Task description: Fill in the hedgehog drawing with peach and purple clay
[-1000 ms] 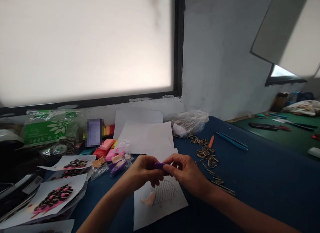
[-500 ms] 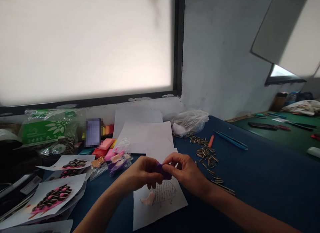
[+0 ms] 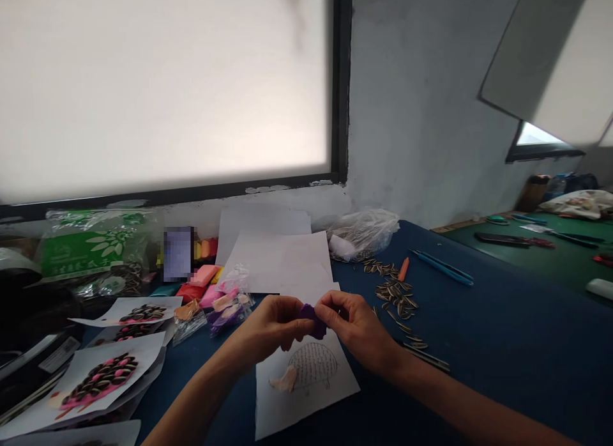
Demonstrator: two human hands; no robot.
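Note:
Between both hands is a flattened piece of purple modelling clay (image 3: 316, 326), pinched from either side. My left hand (image 3: 278, 324) grips its left edge between thumb and fingers. On the other side my right hand (image 3: 348, 319) pinches its right edge. Below them lies a white sheet of paper (image 3: 306, 414) with a pencil drawing of a rounded, hatched body on short legs. Pale pink clay (image 3: 286, 379) covers the pointed left end of that drawing. The hands are held above the sheet and hide its upper part.
Striped sunflower seeds (image 3: 396, 296), an orange crayon-like stick (image 3: 403, 269) and blue tweezers (image 3: 443, 267) lie to the right. Bagged coloured clay (image 3: 230, 308) and printed pictures (image 3: 108, 376) are at left. Blank paper (image 3: 282, 257) and a clear plastic bag (image 3: 366, 232) sit behind.
The purple clay has been turned and shows more of its flat face between the fingers. Both hands have shifted only slightly, and more of the drawing shows below.

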